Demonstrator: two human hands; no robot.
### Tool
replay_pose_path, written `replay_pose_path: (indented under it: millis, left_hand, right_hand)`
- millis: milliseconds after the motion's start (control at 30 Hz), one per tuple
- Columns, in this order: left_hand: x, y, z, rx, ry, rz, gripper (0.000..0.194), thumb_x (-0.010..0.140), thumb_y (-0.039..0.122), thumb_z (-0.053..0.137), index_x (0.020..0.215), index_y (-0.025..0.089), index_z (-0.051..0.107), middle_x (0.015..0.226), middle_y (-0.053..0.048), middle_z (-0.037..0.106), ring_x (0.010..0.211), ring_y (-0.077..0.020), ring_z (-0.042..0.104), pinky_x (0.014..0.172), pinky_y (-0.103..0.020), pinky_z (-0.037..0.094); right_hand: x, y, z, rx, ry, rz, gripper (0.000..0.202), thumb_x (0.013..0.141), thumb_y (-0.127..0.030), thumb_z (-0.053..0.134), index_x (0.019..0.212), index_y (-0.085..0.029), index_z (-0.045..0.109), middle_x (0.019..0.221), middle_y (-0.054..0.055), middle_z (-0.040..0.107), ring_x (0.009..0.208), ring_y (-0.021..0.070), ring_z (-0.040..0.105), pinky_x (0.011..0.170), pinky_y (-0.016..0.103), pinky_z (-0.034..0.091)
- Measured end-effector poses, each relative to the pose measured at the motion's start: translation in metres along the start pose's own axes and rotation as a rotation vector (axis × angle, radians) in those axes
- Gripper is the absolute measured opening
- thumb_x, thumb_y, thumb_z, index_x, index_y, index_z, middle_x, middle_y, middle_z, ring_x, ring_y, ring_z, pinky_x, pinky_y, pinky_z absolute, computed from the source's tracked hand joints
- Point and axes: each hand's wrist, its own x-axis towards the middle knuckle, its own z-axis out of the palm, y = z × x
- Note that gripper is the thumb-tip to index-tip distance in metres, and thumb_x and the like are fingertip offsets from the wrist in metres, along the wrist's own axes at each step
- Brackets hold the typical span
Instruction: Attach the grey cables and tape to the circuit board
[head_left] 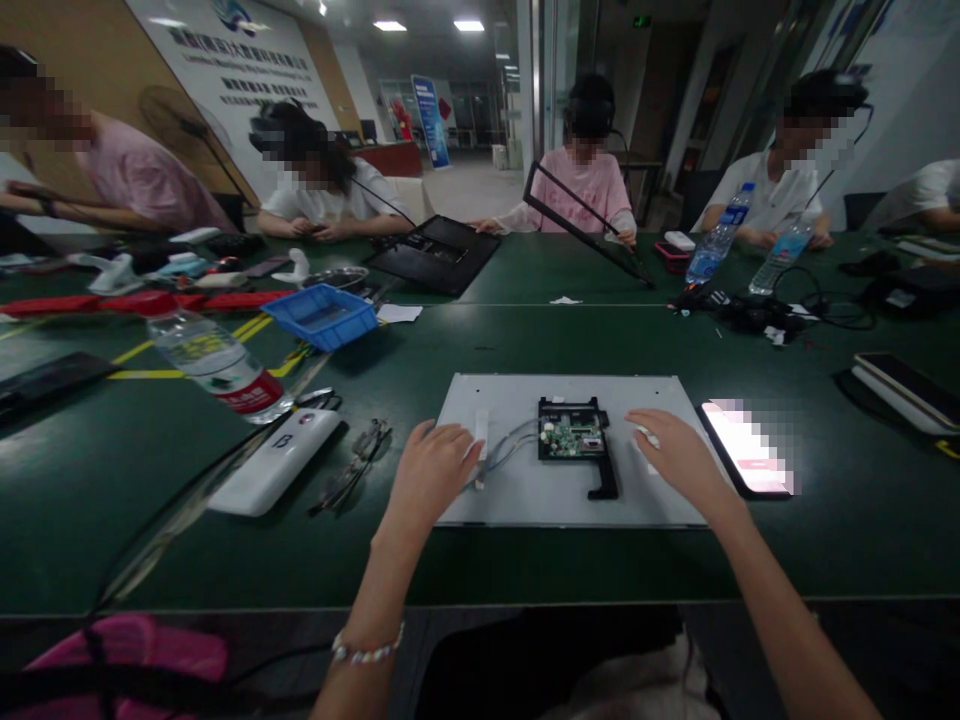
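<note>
Pale grey panel (517, 503) lies flat on the green surface (525, 568), directly before the wearer. Circuit board (571, 440) sits in a black bracket (606, 474) near the panel's middle; thin grey cables (511, 442) run from its left side toward the left hand (437, 468). Left hand is over the panel's left edge, fingers bent, thumb beside a white strip (481, 428); grip cannot be told. Right hand (675, 452) is over the panel's right part, fingers loosely curled, a small pale piece (647, 436) at the fingers; whether it is pinched cannot be told. Lit phone (739, 450) lies just right of the panel; folded glasses (352, 466) and white power bank (276, 464) lie to the left.
</note>
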Motion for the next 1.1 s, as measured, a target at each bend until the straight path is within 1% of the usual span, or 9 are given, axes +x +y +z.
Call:
replay_pose_path:
  millis: [100,200,367,467,600,733,867,967,1100]
  left_hand:
    - [0.021,0.016,0.001,-0.127,0.039,-0.034,0.030,0.092,0.033,0.040,0.111,0.019,0.058,0.110,-0.009,0.064,0.102,-0.0236,0.059,0.096,-0.043,0.038]
    - [0.050,0.036,0.013,-0.315,0.023,-0.033,0.055,0.087,0.038,0.049,0.136,0.017,0.033,0.135,-0.013,0.046,0.123,-0.0250,0.044,0.101,-0.040,0.035]
    - [0.085,0.048,0.048,-0.532,-0.210,0.071,0.095,0.073,0.048,0.063,0.144,0.016,0.008,0.150,-0.015,0.018,0.138,-0.0285,0.017,0.109,-0.042,0.025]
    - [0.087,0.041,0.067,-0.596,-0.327,0.078,0.108,0.067,0.052,0.067,0.144,0.014,0.003,0.152,-0.017,0.008,0.139,-0.0313,0.009,0.111,-0.043,0.022]
    - [0.080,0.031,0.081,-0.649,-0.361,0.092,0.111,0.066,0.055,0.067,0.145,0.014,-0.001,0.152,-0.016,0.003,0.139,-0.0320,0.005,0.112,-0.045,0.018]
    - [0.079,0.027,0.079,-0.701,-0.361,0.085,0.116,0.063,0.055,0.068,0.145,0.016,-0.005,0.152,-0.016,0.002,0.139,-0.0330,0.007,0.112,-0.046,0.018]
    - [0.079,0.024,0.072,-0.747,-0.374,0.128,0.118,0.062,0.053,0.070,0.144,0.017,-0.007,0.152,-0.015,0.000,0.139,-0.0324,0.007,0.113,-0.045,0.017]
    - [0.079,0.022,0.070,-0.750,-0.407,0.168,0.119,0.061,0.050,0.072,0.145,0.016,-0.005,0.152,-0.015,0.003,0.139,-0.0328,0.008,0.113,-0.046,0.016]
    - [0.078,0.021,0.071,-0.726,-0.441,0.154,0.117,0.061,0.050,0.072,0.145,0.013,-0.002,0.151,-0.018,0.008,0.138,-0.0337,0.012,0.112,-0.047,0.016]
  right_hand:
    - [0.034,-0.013,0.009,0.069,-0.042,-0.048,0.034,0.089,-0.026,0.041,0.117,-0.019,0.058,0.118,0.007,0.061,0.109,0.0198,0.055,0.097,0.037,0.042]
    - [0.070,-0.028,0.027,0.077,-0.112,-0.090,0.034,0.087,-0.027,0.047,0.117,-0.019,0.058,0.119,0.008,0.060,0.112,0.0206,0.053,0.097,0.036,0.040]
    - [0.103,-0.040,0.054,-0.005,-0.244,-0.110,0.026,0.084,-0.021,0.052,0.109,-0.018,0.061,0.113,0.009,0.063,0.106,0.0203,0.056,0.090,0.030,0.041]
    - [0.105,-0.041,0.061,-0.017,-0.259,-0.122,0.020,0.085,-0.018,0.050,0.098,-0.018,0.065,0.103,0.007,0.066,0.099,0.0186,0.058,0.087,0.028,0.041]
    - [0.103,-0.044,0.063,-0.037,-0.247,-0.118,0.023,0.088,-0.017,0.044,0.097,-0.019,0.065,0.100,0.007,0.067,0.098,0.0177,0.057,0.086,0.027,0.040]
    - [0.102,-0.039,0.053,-0.091,-0.174,-0.077,0.027,0.091,-0.019,0.041,0.102,-0.021,0.065,0.103,0.006,0.065,0.098,0.0175,0.056,0.084,0.026,0.041]
    - [0.094,-0.015,0.037,-0.195,-0.029,0.018,0.029,0.092,-0.022,0.038,0.104,-0.021,0.065,0.105,0.008,0.063,0.097,0.0192,0.055,0.079,0.027,0.042]
    - [0.085,0.006,0.034,-0.261,-0.065,0.085,0.028,0.091,-0.019,0.041,0.101,-0.020,0.066,0.103,0.009,0.063,0.096,0.0198,0.056,0.078,0.027,0.042]
    - [0.078,0.021,0.040,-0.215,-0.119,0.122,0.028,0.088,-0.015,0.042,0.103,-0.019,0.066,0.105,0.009,0.064,0.099,0.0184,0.056,0.085,0.027,0.041]
